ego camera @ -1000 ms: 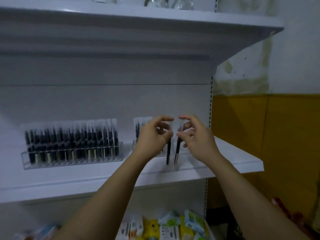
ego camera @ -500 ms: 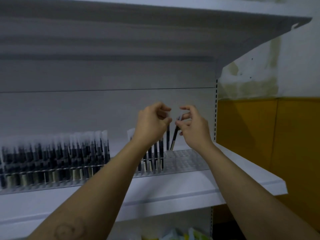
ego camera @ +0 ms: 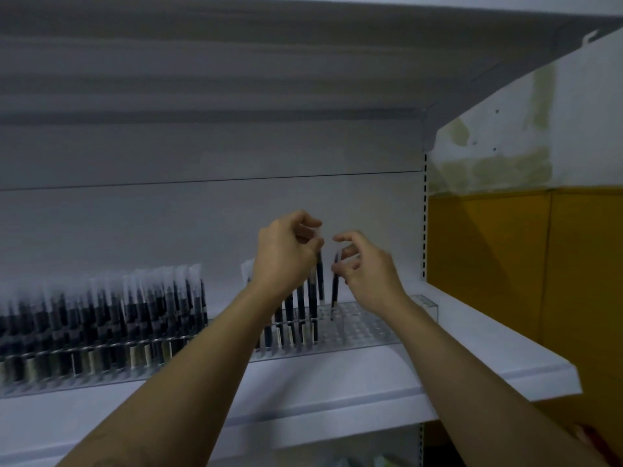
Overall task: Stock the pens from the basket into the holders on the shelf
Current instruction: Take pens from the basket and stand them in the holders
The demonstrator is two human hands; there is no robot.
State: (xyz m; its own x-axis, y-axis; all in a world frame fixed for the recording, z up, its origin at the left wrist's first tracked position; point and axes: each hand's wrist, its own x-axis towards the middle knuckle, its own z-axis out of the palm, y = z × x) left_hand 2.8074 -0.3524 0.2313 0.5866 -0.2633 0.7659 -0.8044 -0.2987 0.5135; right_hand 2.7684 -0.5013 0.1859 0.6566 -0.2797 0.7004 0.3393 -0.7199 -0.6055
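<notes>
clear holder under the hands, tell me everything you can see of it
Transparent plastic by its look, the clear holder is a low tray topped by a grid of round holes. It sits on the white shelf, right of a full holder. Dark pens stand upright in its left rows; the right holes are empty. The right hand pinches a pen whose tip meets a hole beside them.

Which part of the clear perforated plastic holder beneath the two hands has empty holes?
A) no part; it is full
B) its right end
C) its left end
B: bare holes show at the right end of the clear perforated plastic holder, while dark pens fill its left end.
</notes>
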